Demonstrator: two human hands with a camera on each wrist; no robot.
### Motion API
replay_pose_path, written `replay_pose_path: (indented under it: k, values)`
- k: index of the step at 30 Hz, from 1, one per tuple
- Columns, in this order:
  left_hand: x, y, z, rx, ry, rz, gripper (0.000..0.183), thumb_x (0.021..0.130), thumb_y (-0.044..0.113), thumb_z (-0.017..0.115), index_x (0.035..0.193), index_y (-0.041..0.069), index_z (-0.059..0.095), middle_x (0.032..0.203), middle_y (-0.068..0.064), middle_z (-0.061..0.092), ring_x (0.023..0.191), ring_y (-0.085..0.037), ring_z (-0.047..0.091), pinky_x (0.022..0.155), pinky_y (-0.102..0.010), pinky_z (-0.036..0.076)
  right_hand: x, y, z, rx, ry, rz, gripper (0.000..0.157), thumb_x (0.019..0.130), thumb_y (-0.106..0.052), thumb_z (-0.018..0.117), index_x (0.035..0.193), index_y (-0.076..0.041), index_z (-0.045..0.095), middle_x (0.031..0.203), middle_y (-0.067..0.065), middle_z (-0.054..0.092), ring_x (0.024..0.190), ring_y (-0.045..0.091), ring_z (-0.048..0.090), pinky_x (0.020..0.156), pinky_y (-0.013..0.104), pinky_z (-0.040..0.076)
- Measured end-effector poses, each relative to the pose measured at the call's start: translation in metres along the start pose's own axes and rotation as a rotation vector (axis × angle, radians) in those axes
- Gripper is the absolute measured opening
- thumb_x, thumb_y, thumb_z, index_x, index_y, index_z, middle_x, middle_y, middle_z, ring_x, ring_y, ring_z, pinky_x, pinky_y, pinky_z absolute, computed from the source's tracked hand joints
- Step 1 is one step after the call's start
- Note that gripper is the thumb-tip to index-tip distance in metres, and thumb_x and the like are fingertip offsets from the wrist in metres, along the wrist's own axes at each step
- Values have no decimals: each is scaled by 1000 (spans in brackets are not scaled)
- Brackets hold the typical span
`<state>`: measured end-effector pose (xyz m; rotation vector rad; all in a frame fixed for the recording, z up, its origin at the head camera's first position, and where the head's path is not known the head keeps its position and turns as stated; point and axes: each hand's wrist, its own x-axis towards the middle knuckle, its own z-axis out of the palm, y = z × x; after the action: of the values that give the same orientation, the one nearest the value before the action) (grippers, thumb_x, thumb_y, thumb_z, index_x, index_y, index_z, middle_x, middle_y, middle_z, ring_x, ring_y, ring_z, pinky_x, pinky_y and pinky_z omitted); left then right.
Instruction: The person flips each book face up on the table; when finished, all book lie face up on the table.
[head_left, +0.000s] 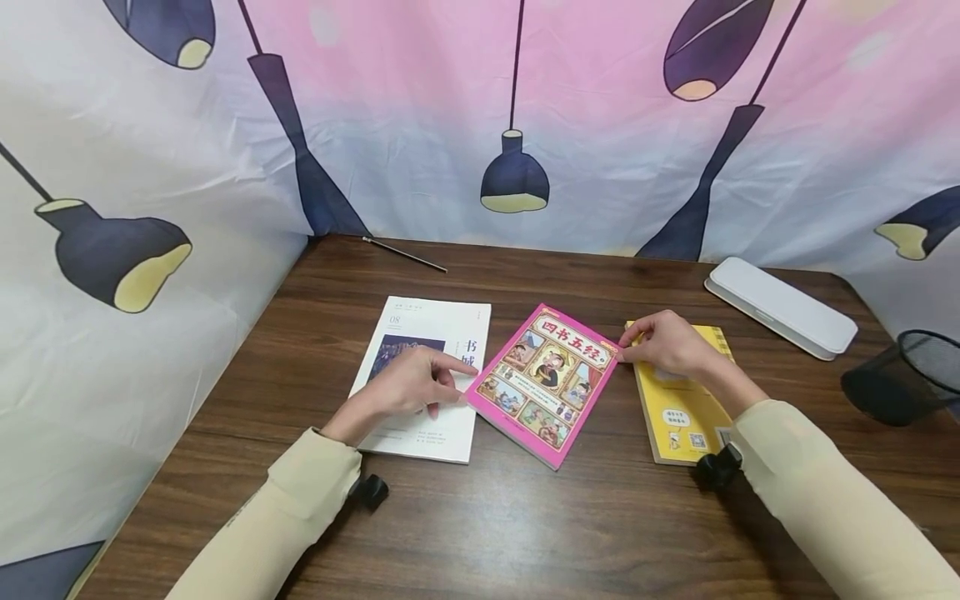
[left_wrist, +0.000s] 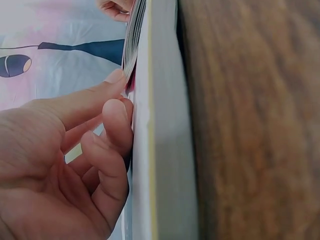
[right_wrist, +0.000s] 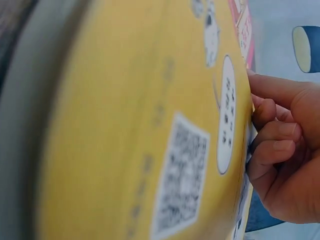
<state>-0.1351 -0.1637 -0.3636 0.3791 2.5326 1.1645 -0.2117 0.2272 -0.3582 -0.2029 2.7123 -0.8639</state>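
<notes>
A pink-bordered comic-style book [head_left: 551, 367] lies slanted between the two other books, its cover facing up. At its left corner, my left hand [head_left: 411, 385] pinches it between thumb and index finger, above a white book [head_left: 431, 442]. The left wrist view shows the pink book's page edges [left_wrist: 134, 42] at the thumb tip, with the other fingers curled near the white cover. My right hand [head_left: 670, 343] pinches the pink book's right corner, over a yellow book [head_left: 675, 408]. In the right wrist view, that yellow book [right_wrist: 115, 100] fills much of the frame beside the curled fingers.
A white case [head_left: 780, 304] sits at the back right, with a black mesh pen holder [head_left: 885, 387] lying on its side nearby. A thin pen-like stick [head_left: 405, 254] lies at the back left. Patterned cloth [head_left: 420, 125] hangs behind the wooden table [head_left: 525, 533].
</notes>
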Motion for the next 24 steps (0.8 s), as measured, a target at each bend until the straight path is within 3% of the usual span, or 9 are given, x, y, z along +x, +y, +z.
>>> replay_pose_path:
  k: [4,13,19,24]
  values:
    - [0,-1,-1,-2,-30,-1,36,93,4,78,129,9,77,71,-3,64,46,-11,59,45,-19,33,0,-1,3,27,-5,12,28,92,-23,83,110,-3,79,69,1,54,62,18,49,58,27,38]
    - [-2,-3,-5,-22,-52,-30,41,92,4,80,132,10,76,73,-5,64,46,-13,60,44,-18,34,5,-9,1,24,-51,7,24,95,-23,80,111,-5,78,81,5,61,64,18,55,59,26,40]
    - [0,-4,-3,-19,-56,-36,43,91,5,81,133,11,75,73,-6,64,46,-12,59,44,-18,34,9,-8,-3,62,-117,19,24,95,-21,79,112,-3,75,68,1,56,53,12,46,49,23,34]
    - [2,1,4,-1,-36,-5,41,89,4,83,129,10,77,70,-4,64,44,-11,56,45,-19,37,9,-2,-5,104,-109,58,27,96,-21,78,117,-3,75,63,1,55,47,11,38,46,24,32]
